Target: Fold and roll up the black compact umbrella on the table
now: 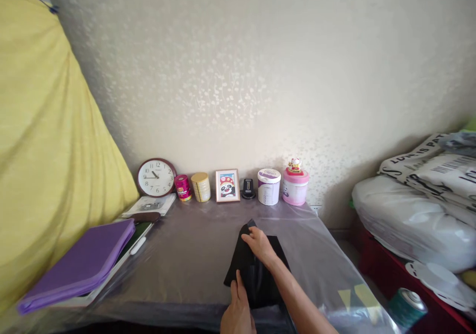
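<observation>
On the table (178, 259), the right hand (257, 242) pinches black cloth (242, 258). The left hand (238, 305) touches it, fingers extended, grip unclear.

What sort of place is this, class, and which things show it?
Probably a room in a home: a clock and a framed panda picture stand by the patterned wall, and printed fabric lies piled at the right.
</observation>
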`<state>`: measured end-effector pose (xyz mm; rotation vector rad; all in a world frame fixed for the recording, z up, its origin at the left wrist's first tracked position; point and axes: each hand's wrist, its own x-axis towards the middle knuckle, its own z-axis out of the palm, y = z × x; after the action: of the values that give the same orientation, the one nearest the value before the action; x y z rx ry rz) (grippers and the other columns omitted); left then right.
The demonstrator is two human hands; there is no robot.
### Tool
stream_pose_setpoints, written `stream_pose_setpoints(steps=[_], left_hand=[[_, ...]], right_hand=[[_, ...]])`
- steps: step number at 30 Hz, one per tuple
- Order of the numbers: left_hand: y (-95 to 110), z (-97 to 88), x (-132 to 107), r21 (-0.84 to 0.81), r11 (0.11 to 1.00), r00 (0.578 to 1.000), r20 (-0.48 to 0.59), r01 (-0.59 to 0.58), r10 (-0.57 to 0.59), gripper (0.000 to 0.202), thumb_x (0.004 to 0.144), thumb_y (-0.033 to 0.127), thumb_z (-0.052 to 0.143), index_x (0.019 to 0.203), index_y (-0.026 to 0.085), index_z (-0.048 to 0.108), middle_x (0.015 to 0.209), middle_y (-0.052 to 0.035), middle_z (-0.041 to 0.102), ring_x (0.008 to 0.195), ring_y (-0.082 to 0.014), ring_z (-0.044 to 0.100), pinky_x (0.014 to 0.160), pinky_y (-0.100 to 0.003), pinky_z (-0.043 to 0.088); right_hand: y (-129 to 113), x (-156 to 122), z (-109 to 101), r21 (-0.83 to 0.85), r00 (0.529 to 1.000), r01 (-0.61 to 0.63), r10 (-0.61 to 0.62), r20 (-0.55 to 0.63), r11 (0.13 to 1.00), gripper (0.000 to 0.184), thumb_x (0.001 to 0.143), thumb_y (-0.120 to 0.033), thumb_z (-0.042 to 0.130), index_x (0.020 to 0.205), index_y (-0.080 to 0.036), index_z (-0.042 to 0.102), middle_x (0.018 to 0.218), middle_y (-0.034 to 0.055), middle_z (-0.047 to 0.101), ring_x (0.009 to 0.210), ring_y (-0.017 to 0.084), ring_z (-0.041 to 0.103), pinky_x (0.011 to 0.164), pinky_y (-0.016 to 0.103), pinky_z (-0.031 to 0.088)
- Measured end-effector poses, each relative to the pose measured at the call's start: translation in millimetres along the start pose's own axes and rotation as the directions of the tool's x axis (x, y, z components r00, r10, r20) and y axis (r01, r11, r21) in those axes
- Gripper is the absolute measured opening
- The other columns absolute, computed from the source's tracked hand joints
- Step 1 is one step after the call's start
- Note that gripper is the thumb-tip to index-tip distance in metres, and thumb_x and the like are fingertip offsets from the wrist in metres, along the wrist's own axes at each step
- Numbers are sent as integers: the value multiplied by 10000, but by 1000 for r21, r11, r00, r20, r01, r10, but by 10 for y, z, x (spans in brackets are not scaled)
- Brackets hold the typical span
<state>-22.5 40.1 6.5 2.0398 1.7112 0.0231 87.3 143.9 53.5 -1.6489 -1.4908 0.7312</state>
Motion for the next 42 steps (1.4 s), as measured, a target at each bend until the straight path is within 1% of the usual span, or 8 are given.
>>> stream_pose_setpoints(steps=[4,15,19,24,28,34,38,42], left_hand=[[-20,-8,29,23,1000,998,59,-14,13,749,634,2,411,1355,38,210,1431,-216,108,1005,-232,558,819,-280,431],[-205,11,-61,12,1000,999,-40,-16,16,597,784,169,375,1357,87,233,1416,-156,227,1106,-208,495,819,-251,427],[-197,-54,-120,52,997,993,-98,-62,67,610,770,151,407,1357,227,259,1464,-72,87,1120,-209,484,840,-263,430],[-73,-101,-20,35,993,993,8,-116,116,853,677,15,470,1362,349,86,1461,-60,-63,1034,-222,545,766,-291,469],[-74,-62,97,13,997,993,90,-72,70,835,678,-74,353,1365,314,78,1452,-103,-64,984,-203,580,718,-264,471],[-88,-11,158,-4,1000,991,134,-17,18,824,667,-90,299,1368,295,99,1458,-80,-23,932,-187,605,706,-245,457],[-74,-6,161,-75,997,998,68,15,-10,828,657,-71,282,1369,260,19,1462,-44,4,908,-135,606,634,-183,437],[-42,14,149,-95,994,999,13,50,-49,768,684,-49,211,1371,263,68,1459,-29,85,917,-113,599,622,-170,422]], right_hand=[[65,11,251,-81,1000,-20,18,-21,997,218,762,-270,505,909,-128,581,624,7,602,619,131,545,543,211,328],[-36,-64,378,-478,998,-8,41,58,878,261,764,-247,477,978,-135,576,852,104,682,881,223,624,691,257,391],[-121,-97,369,-445,988,54,17,153,894,240,758,-233,457,937,-174,607,759,53,695,843,177,633,689,230,400],[-148,-154,282,-372,970,141,-52,239,917,191,746,-203,467,833,-216,637,681,-3,692,749,140,635,646,199,400],[-61,-321,184,-181,905,336,-264,334,924,217,806,-221,439,879,-245,642,732,-36,691,711,108,616,657,180,404],[156,-382,111,-142,759,620,-543,360,772,323,882,-302,394,774,-198,680,768,19,678,952,127,554,899,224,337],[317,-19,137,-275,789,606,-520,328,746,296,871,-268,424,727,-199,673,782,17,679,1003,132,532,1010,303,200],[385,409,163,-368,892,451,-394,221,813,251,837,-236,462,689,-213,663,819,-3,685,1017,127,524,993,269,216]])
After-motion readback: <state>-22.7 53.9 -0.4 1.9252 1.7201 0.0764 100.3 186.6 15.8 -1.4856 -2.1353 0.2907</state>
